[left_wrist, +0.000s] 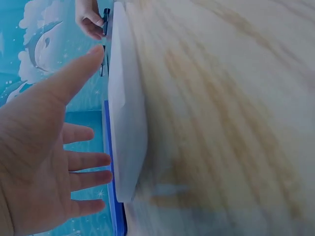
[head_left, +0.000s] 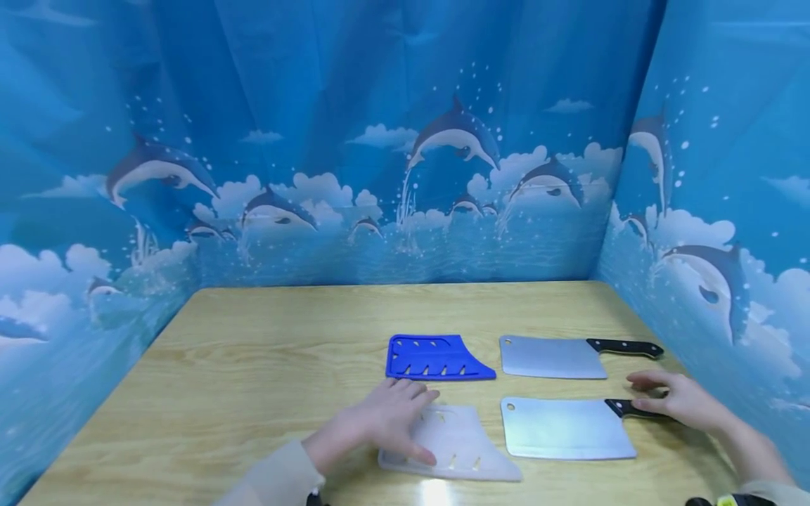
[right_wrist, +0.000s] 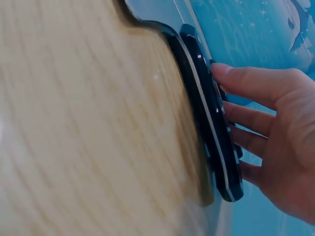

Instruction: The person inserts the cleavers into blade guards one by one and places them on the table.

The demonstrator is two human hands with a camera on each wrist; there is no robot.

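Observation:
My left hand (head_left: 397,419) is over the left part of a white plastic knife guard (head_left: 457,443), fingers spread. In the left wrist view its thumb and straight fingers (left_wrist: 88,160) stand beside the guard, gripping nothing. Behind it lies a blue knife guard (head_left: 430,357) with slots. My right hand (head_left: 683,402) hovers at the black handle (right_wrist: 209,113) of the nearer cleaver (head_left: 566,429), which lies flat with its blade to the left. In the right wrist view the thumb tip is right at the handle, and the loosely extended fingers are not closed round it.
A second cleaver (head_left: 550,357) with a black handle lies farther back, parallel to the nearer one. All lie on a wood-grain table (head_left: 253,365). Blue dolphin-print curtains (head_left: 354,140) enclose the back and both sides.

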